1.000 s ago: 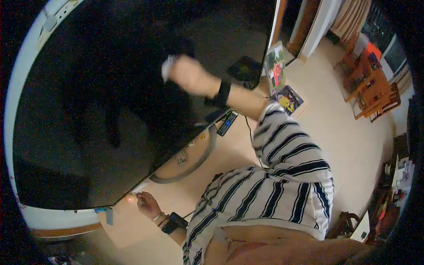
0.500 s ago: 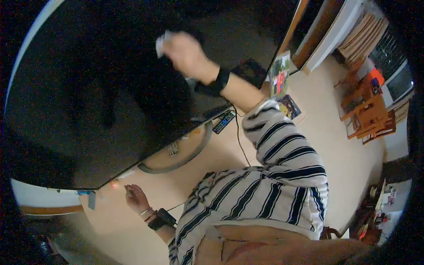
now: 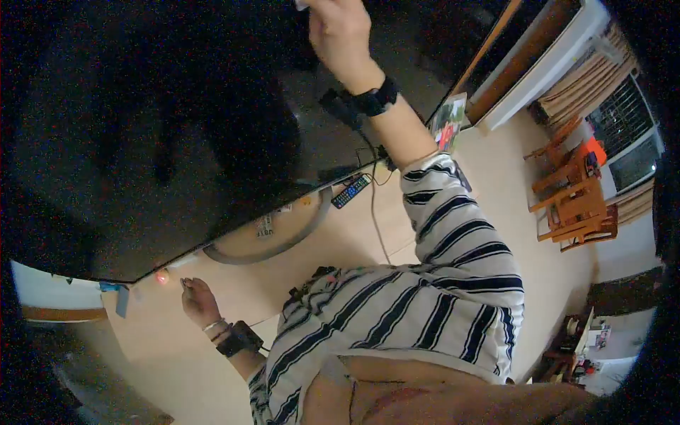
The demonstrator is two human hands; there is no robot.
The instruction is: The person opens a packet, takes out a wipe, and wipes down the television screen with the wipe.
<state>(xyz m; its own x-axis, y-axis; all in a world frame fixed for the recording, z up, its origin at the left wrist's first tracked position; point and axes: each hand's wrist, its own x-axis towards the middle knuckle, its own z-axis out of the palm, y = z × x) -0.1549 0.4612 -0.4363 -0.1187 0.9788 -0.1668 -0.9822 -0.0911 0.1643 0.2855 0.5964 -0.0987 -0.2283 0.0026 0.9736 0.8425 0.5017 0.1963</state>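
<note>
Up at the top edge, my right hand [image 3: 341,35] is closed on a white cloth [image 3: 302,5], of which only a small corner shows; it could also be a tissue. That hand is in front of the large dark TV screen [image 3: 212,142], and I cannot tell whether the cloth touches the glass. A black band circles the wrist, and the screen reflects the arm. My left hand [image 3: 200,303] hangs low at the left, below the screen's bottom edge, with its fingers curled. What those fingers hold, if anything, cannot be made out.
Below the screen are a remote control [image 3: 351,191], a black cable [image 3: 375,219] and a curved grey-rimmed stand [image 3: 283,248]. A small red light [image 3: 162,276] glows near the left hand. A photo picture [image 3: 449,124] leans at the screen's right end. Wooden chairs [image 3: 577,212] stand far right.
My right hand has moved up and to the right across the screen with the white cloth. My left hand has shifted slightly left and up in the view, which has itself moved a little.
</note>
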